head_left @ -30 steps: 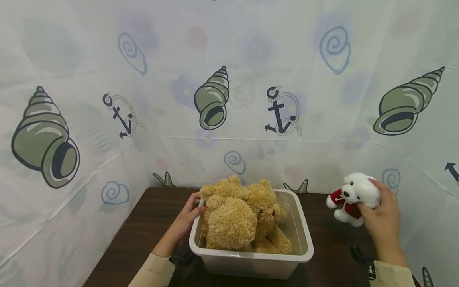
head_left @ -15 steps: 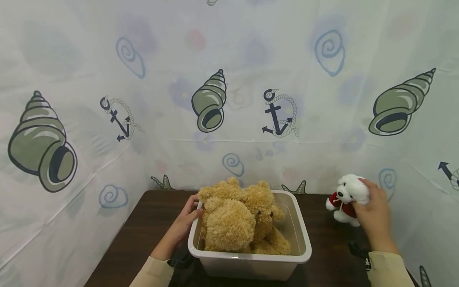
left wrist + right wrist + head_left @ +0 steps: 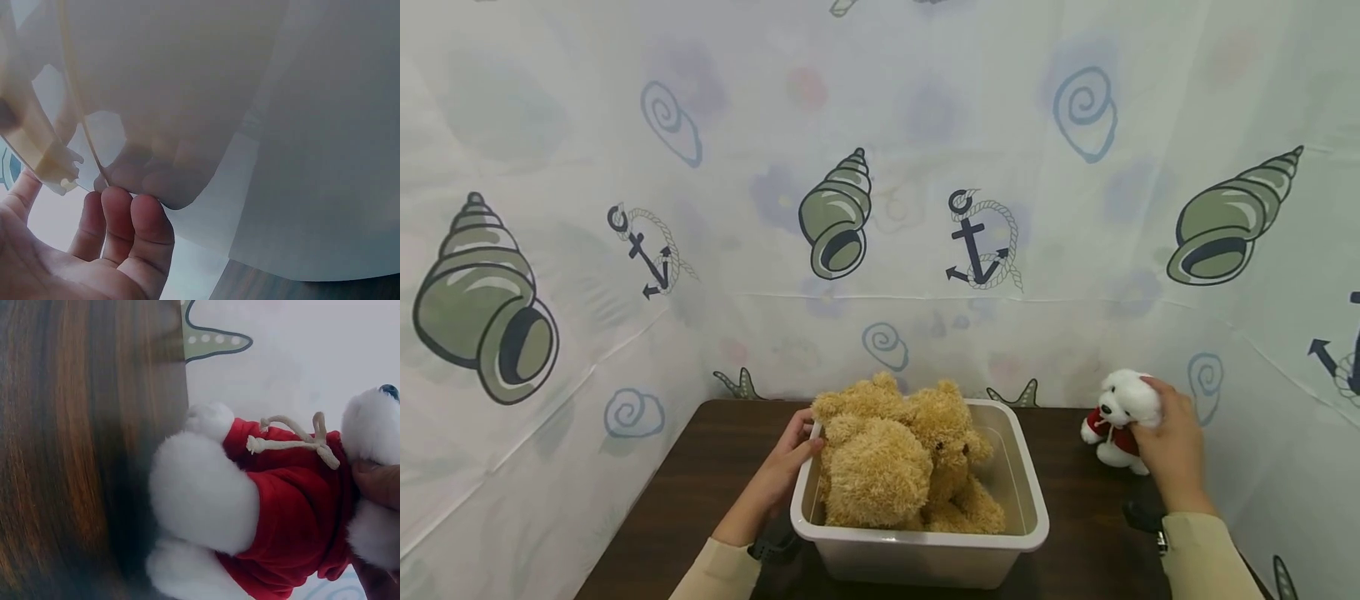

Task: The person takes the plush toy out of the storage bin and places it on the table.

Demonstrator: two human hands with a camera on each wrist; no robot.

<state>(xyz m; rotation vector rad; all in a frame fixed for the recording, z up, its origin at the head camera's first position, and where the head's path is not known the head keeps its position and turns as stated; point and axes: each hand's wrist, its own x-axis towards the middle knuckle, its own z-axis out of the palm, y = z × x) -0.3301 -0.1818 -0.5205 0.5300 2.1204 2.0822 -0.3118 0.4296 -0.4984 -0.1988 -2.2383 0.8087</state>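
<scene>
A white plush bear (image 3: 1129, 402) in a red top with a cream drawstring stands at the table's right side. My right hand (image 3: 1176, 446) grips it round the head. Close up in the right wrist view, my thumb (image 3: 379, 481) lies beside the bear's head (image 3: 372, 428), and its feet are right by the dark tabletop. With my left hand (image 3: 781, 467) I hold the left rim of a pale plastic tub (image 3: 917, 536); in the left wrist view the fingers (image 3: 150, 219) press against its outer wall (image 3: 181, 69). Inside the tub are curly tan teddy bears (image 3: 876, 475).
The dark wooden table (image 3: 692, 483) reaches back to a white curtain (image 3: 760, 108) printed with shells, anchors and starfish, which surrounds it on the back and both sides. The tub stands at the front middle of the table.
My right hand has moved slightly left with the white bear, which now sits lower and closer to the table. My left hand stays on the tub rim. The head view has shifted slightly.
</scene>
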